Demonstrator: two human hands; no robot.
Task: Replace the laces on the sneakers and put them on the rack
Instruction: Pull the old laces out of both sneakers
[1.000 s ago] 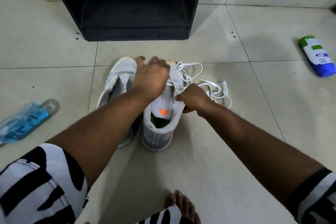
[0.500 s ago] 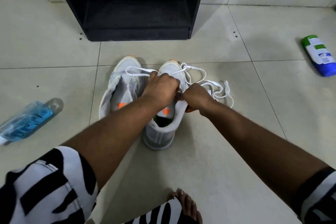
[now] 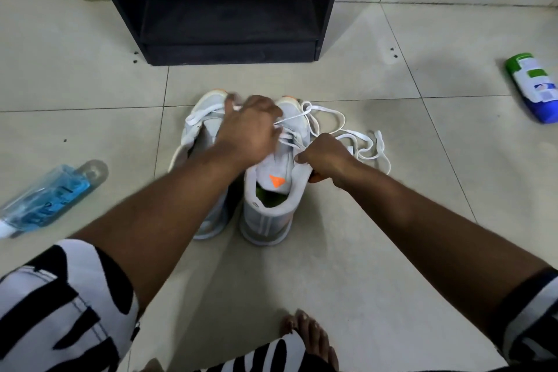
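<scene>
- Since half a second ago, your left hand (image 3: 247, 133) has pushed forward over the toes of the sneakers, so the lace run across the left shoe is now mostly hidden under it; your right hand (image 3: 324, 157) has hardly shifted.
- Straight ahead stands the black rack (image 3: 232, 9), its low shelf facing you, well apart from the shoes.
- On the tiled floor (image 3: 347, 251) between you and the rack sit both grey-white sneakers, side by side and touching, toes toward the rack — the left sneaker (image 3: 199, 130) mostly under your forearm, the right sneaker (image 3: 271, 199) with its orange tongue mark showing.
- Your left hand's fingers curl down at the toe end, white lace (image 3: 341, 118) strands running under them; blur hides exactly what they pinch.
- Your right hand grips the right sneaker's collar edge, thumb pressed on it.
- Loose lace loops lie on the floor just right of that shoe.
- At far left lies a blue bottle (image 3: 48, 199); at far right, a green-capped bottle (image 3: 534, 87).
</scene>
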